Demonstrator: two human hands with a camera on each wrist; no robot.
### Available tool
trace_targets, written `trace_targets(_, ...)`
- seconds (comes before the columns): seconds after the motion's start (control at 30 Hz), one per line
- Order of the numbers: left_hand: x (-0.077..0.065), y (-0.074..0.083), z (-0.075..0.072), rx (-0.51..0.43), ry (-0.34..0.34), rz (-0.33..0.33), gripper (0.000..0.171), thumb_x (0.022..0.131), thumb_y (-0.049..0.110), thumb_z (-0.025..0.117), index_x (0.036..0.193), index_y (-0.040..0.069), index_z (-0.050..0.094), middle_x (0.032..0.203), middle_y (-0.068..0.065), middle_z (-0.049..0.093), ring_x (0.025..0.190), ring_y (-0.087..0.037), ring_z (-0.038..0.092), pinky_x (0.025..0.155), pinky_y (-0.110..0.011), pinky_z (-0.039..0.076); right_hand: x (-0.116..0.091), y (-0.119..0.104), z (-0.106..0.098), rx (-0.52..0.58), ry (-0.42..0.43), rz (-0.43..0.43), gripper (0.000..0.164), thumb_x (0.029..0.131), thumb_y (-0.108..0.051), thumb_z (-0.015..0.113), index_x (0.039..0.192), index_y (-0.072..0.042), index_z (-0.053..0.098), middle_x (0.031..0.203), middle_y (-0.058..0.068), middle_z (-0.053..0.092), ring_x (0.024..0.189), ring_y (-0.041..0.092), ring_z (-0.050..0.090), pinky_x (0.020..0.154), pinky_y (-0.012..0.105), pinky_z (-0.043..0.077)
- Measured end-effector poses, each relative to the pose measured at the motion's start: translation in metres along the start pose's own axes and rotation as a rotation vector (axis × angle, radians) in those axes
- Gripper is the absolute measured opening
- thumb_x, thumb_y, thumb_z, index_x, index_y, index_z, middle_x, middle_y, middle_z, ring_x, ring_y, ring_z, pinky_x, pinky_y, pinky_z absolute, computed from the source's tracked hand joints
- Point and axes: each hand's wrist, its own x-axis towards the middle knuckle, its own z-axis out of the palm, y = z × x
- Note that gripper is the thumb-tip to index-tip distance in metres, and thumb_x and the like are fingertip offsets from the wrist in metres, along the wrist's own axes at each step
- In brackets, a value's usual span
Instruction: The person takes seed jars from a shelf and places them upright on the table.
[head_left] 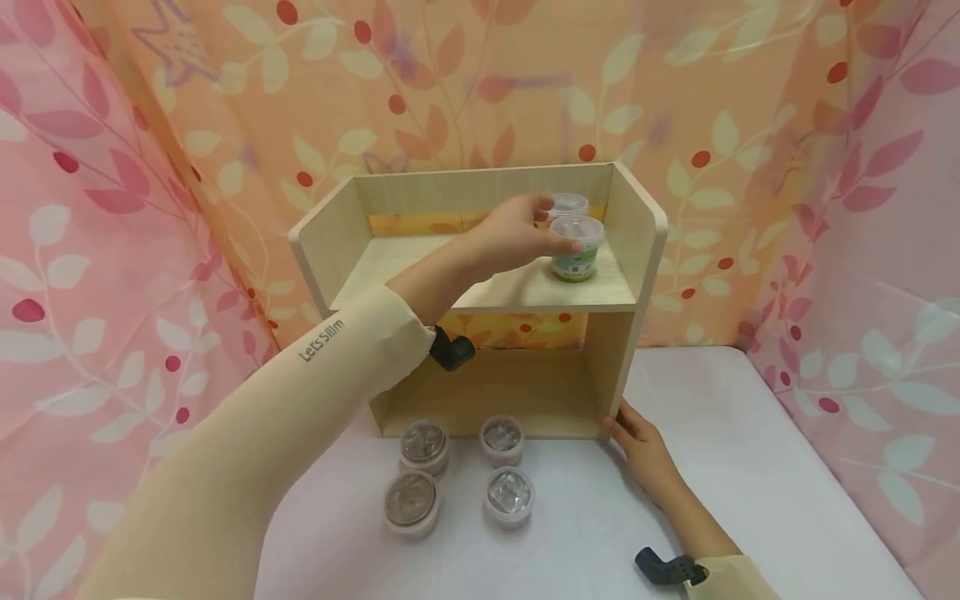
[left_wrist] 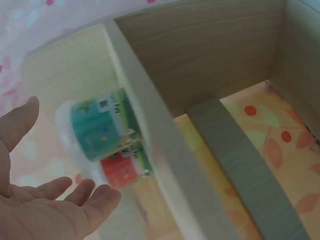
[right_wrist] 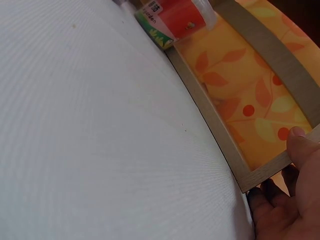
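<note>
My left hand (head_left: 517, 233) reaches over the upper shelf, fingers spread beside a clear-lidded tub with a green label (head_left: 576, 254). Another tub (head_left: 570, 202) stands right behind it. In the left wrist view the teal tub (left_wrist: 100, 125) and the red-labelled tub (left_wrist: 122, 167) sit side by side, and a gap shows between them and the open left hand (left_wrist: 50, 205). Low at the right, my right hand (head_left: 648, 458) grips the front edge of the side panel of the wooden shelf (head_left: 647, 242), thumb on one face and fingers on the other in the right wrist view.
Several lidded tubs stand on the white cloth before the shelf: two at left, including a brown-topped tub (head_left: 411, 502), and two in the middle, including a silver-topped tub (head_left: 509, 496). The lower shelf board (head_left: 517, 392) lies behind them. Patterned curtains (head_left: 480, 83) hang around.
</note>
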Motion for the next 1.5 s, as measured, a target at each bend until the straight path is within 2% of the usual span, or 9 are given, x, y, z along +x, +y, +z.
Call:
trace_targets(0.1, 0.007, -0.005, 0.007, -0.004, 0.016, 0.007, 0.084, 0.088, 0.037, 0.081, 0.154, 0.006, 0.039, 0.152, -0.010, 0.049, 0.136, -0.020, 0.049, 0.113, -0.032, 0.044, 0.001, 0.002, 0.000, 0.015, 0.000, -0.004, 0.066, 0.106, -0.036, 0.056, 0.163, -0.018, 0.027, 0.164, 0.013, 0.034, 0.151, 0.034, 0.033, 0.103, 0.012, 0.039)
trace_targets(0.23, 0.013, -0.011, 0.015, 0.004, 0.051, 0.042, 0.069, 0.087, 0.038, 0.083, 0.137, 0.002, 0.053, 0.132, -0.010, 0.061, 0.117, -0.021, 0.056, 0.102, -0.029, 0.047, 0.002, 0.003, 0.002, 0.035, 0.004, 0.003, 0.066, 0.106, -0.036, 0.057, 0.162, -0.016, 0.029, 0.163, 0.014, 0.035, 0.151, 0.034, 0.032, 0.102, 0.010, 0.037)
trace_targets(0.33, 0.017, -0.013, 0.020, 0.004, 0.075, 0.055, 0.062, 0.086, 0.037, 0.083, 0.130, 0.002, 0.057, 0.122, -0.008, 0.064, 0.109, -0.021, 0.058, 0.097, -0.029, 0.047, 0.001, 0.003, 0.003, 0.044, 0.005, 0.011, 0.066, 0.105, -0.036, 0.058, 0.162, -0.015, 0.030, 0.163, 0.015, 0.035, 0.151, 0.034, 0.032, 0.101, 0.008, 0.037)
trace_targets(0.53, 0.022, -0.007, 0.025, 0.034, 0.113, 0.035, 0.075, 0.085, 0.038, 0.084, 0.142, 0.001, 0.054, 0.133, -0.008, 0.063, 0.117, -0.019, 0.058, 0.104, -0.029, 0.047, 0.001, 0.001, 0.002, 0.088, 0.007, 0.006, 0.066, 0.105, -0.032, 0.059, 0.162, -0.012, 0.030, 0.164, 0.017, 0.033, 0.152, 0.035, 0.030, 0.098, 0.004, 0.036)
trace_targets(0.77, 0.019, -0.005, 0.025, 0.022, 0.112, 0.018, 0.075, 0.083, 0.038, 0.086, 0.142, 0.003, 0.055, 0.132, -0.006, 0.061, 0.114, -0.017, 0.057, 0.100, -0.027, 0.048, 0.001, 0.002, 0.003, 0.124, 0.016, -0.007, 0.065, 0.105, -0.028, 0.059, 0.161, -0.012, 0.031, 0.162, 0.018, 0.036, 0.151, 0.033, 0.032, 0.099, 0.004, 0.037)
trace_targets(1.0, -0.001, -0.008, 0.013, -0.037, 0.100, -0.005, 0.082, 0.083, 0.041, 0.086, 0.149, 0.008, 0.050, 0.141, -0.003, 0.058, 0.122, -0.016, 0.055, 0.105, -0.031, 0.048, 0.002, 0.002, 0.003, 0.134, 0.014, -0.017, 0.064, 0.105, -0.027, 0.059, 0.161, -0.014, 0.032, 0.162, 0.017, 0.036, 0.151, 0.032, 0.032, 0.100, 0.005, 0.037)
trace_targets(1.2, -0.028, -0.012, 0.005, -0.104, 0.105, 0.054, 0.069, 0.086, 0.036, 0.084, 0.143, 0.010, 0.055, 0.129, -0.003, 0.064, 0.116, -0.016, 0.061, 0.100, -0.033, 0.053, 0.003, -0.002, 0.003, 0.125, 0.012, -0.017, 0.063, 0.106, -0.025, 0.059, 0.161, -0.012, 0.031, 0.161, 0.018, 0.037, 0.151, 0.032, 0.032, 0.100, 0.005, 0.037)
trace_targets(1.33, -0.048, -0.014, 0.006, -0.142, 0.084, 0.100, 0.063, 0.086, 0.030, 0.085, 0.139, 0.008, 0.058, 0.120, -0.002, 0.067, 0.110, -0.016, 0.065, 0.096, -0.032, 0.055, 0.002, -0.001, 0.002, 0.119, 0.020, 0.002, 0.064, 0.105, -0.026, 0.059, 0.161, -0.013, 0.031, 0.162, 0.017, 0.037, 0.151, 0.030, 0.032, 0.100, 0.004, 0.036)
trace_targets(1.5, -0.073, -0.020, 0.015, -0.189, 0.033, 0.123, 0.070, 0.084, 0.023, 0.087, 0.143, 0.006, 0.054, 0.124, -0.004, 0.066, 0.114, -0.017, 0.065, 0.097, -0.031, 0.055, 0.001, 0.003, 0.002, 0.077, 0.019, 0.007, 0.066, 0.105, -0.031, 0.059, 0.162, -0.014, 0.030, 0.162, 0.016, 0.037, 0.152, 0.031, 0.031, 0.100, 0.005, 0.035)
